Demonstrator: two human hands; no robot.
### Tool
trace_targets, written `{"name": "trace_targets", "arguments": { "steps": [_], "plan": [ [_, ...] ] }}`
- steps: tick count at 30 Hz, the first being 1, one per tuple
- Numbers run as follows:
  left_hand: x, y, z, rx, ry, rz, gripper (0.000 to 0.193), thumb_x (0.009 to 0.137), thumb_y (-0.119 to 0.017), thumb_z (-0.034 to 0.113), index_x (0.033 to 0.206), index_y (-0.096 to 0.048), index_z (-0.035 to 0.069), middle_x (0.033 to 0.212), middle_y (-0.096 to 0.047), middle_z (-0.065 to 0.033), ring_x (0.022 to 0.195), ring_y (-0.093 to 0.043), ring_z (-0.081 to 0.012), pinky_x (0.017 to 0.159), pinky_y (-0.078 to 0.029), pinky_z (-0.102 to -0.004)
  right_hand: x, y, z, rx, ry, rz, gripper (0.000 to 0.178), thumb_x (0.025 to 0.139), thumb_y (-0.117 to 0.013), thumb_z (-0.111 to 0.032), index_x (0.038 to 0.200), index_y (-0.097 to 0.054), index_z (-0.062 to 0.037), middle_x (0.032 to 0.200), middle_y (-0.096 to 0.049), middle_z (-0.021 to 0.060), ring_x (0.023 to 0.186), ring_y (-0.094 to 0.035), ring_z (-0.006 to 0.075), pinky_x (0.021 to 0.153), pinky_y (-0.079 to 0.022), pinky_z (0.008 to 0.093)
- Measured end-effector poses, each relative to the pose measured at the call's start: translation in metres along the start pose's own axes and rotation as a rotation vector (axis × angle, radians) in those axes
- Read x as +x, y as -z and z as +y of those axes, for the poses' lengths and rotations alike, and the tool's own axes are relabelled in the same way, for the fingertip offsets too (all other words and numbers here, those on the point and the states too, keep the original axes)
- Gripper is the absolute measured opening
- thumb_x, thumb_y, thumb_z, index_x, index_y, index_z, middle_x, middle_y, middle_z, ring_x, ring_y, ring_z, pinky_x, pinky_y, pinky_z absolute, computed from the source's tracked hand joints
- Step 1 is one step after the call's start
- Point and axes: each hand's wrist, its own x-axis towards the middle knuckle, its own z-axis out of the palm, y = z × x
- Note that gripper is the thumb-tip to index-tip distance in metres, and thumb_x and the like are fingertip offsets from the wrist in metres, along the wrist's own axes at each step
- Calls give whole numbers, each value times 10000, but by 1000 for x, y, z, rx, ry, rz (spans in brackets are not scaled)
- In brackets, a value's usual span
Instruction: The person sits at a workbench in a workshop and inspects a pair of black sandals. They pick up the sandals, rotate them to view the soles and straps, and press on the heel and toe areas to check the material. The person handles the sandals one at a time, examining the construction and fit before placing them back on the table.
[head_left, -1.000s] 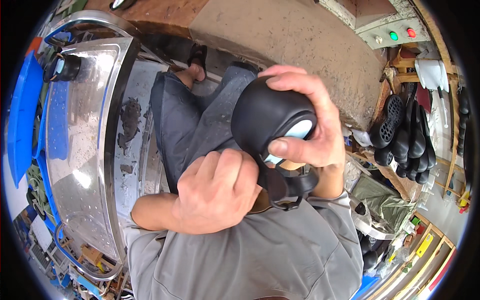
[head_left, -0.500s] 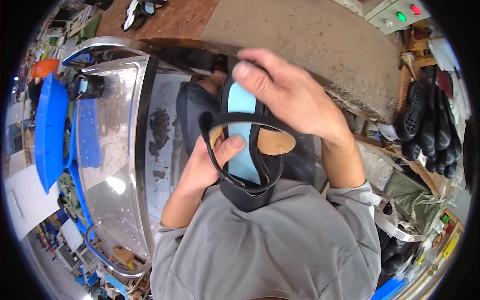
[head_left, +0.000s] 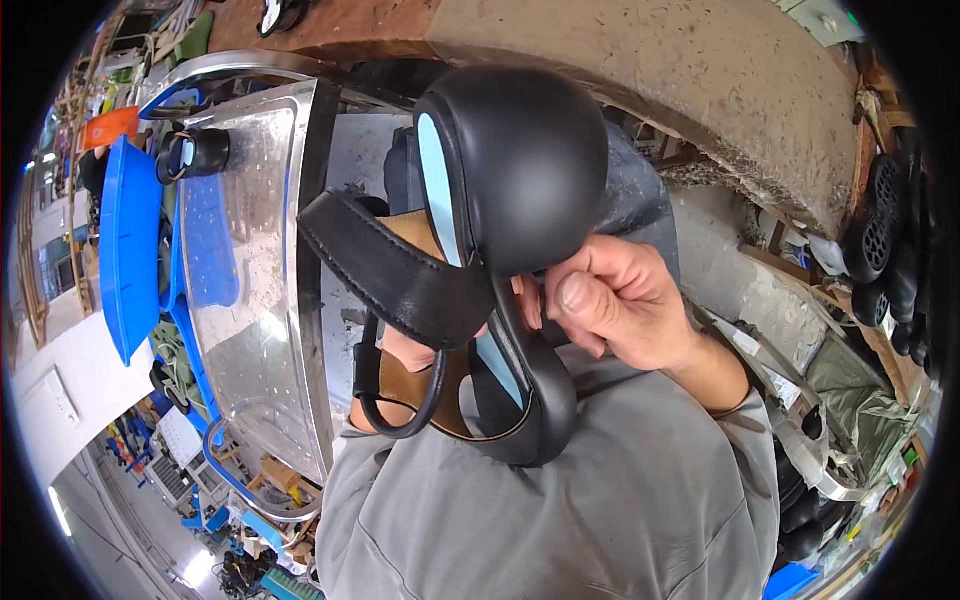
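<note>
A black sandal (head_left: 525, 170) with a pale blue insole strip and tan-lined straps is raised over my lap, tipped so that its smooth rounded side faces up. My left hand (head_left: 408, 352) grips it through the straps; the wide strap hides most of that hand, and a few fingertips show past the far edge of the sole. Against the right side of the sandal, near its middle, is my right hand (head_left: 635, 315), fingers curled and thumb pressed to the index finger. Whatever lies between those fingertips is too small or hidden to make out.
To the left stands a metal-framed rack with a clear panel (head_left: 255, 250), another black shoe (head_left: 200, 155) on it and a blue tray (head_left: 130, 250) beyond. A worn workbench (head_left: 680, 90) runs across the front. Several black soles (head_left: 880, 220) hang at the right.
The sandal has come up closer and rolled from insole-up onto its side. My right hand has moved from its toe down to its right side, fingers now curled. My left hand keeps its hold.
</note>
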Motion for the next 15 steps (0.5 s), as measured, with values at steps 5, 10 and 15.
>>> {"name": "trace_targets", "arguments": {
  "steps": [5,10,15],
  "plan": [
    [-5,-1,1,-38,54,34,389,840,-636,264,1102,-568,-16,949,-606,-102,829,-614,-220,697,-486,-309,1,-2,-4,43,-62,4,212,908,-618,-206,878,-622,4,682,-551,-20,561,-444,20,475,-351,190],
    [-18,0,7,-99,226,94,345,847,-650,157,1133,-561,-13,1026,-618,-104,901,-619,-207,765,-501,-313,6,-9,-17,-64,-218,86,223,866,-674,-207,794,-631,0,685,-586,-15,616,-506,37,530,-407,201],
    [-21,-6,23,-110,360,94,338,864,-643,75,1177,-545,-7,1092,-623,-89,972,-609,-170,849,-489,-290,0,-19,-18,-304,-129,150,253,851,-688,-215,749,-610,3,648,-592,11,602,-510,44,512,-411,218]
  ]
}}
